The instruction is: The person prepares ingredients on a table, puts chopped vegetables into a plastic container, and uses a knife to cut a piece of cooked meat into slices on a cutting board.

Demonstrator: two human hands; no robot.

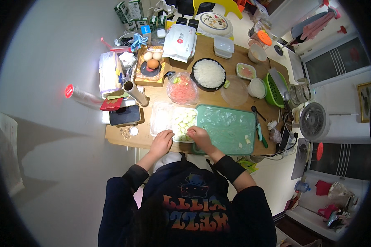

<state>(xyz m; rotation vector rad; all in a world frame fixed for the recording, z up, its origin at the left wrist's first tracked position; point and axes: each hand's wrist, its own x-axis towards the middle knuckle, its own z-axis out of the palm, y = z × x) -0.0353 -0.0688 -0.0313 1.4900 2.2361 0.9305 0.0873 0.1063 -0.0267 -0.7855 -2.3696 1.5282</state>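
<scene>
A white plastic container (185, 122) filled with pale green vegetable slices stands at the near side of the table. My left hand (162, 143) is at its near left corner, with the fingers bent together. Over its near right edge, my right hand (201, 139) has its fingertips drawn in. Whether either hand grips anything is too small to tell. Left of the slices lies a clear plastic lid or tray (162, 119). A green cutting board (225, 129) is directly to the right, with a few pale vegetable pieces (246, 140) near its right edge.
Behind stand a bag of pinkish shredded food (182, 89) and a black bowl of white rice (209, 74). A cleaver (279, 85) rests across a green basket (270, 89). A peeler (259, 132) lies right of the board; a phone (125, 115) is at the left.
</scene>
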